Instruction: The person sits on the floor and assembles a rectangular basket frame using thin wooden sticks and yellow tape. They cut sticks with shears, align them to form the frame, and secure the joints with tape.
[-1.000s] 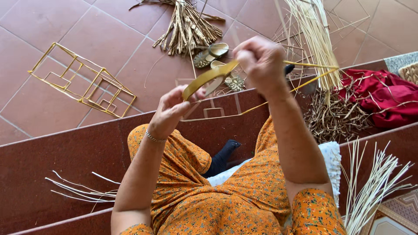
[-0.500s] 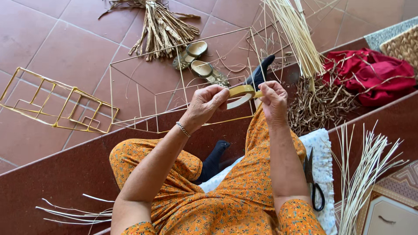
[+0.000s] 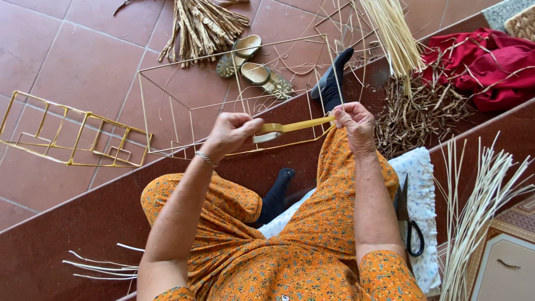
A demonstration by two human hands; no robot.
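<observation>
My left hand (image 3: 233, 132) grips a yellow roll of tape (image 3: 268, 131) in front of me. A strip of that tape stretches rightward to my right hand (image 3: 352, 121), whose fingers pinch its free end. Both hands hover above a thin yellow wire box frame (image 3: 189, 106) that stands on the floor at the step's edge. My legs in orange floral cloth and black socks lie below the hands.
A second wire frame (image 3: 72, 136) lies on the tiles at left. Sandals (image 3: 253, 58) and a bundle of dried stalks (image 3: 200, 22) sit beyond. Pale reeds (image 3: 473, 212) stand at right, scissors (image 3: 409, 226) lie on a white cushion, red cloth (image 3: 490, 61) at far right.
My hands have moved apart, drawing out a longer strip of tape between them. The view has shifted, so the wire frames now sit lower and nearer.
</observation>
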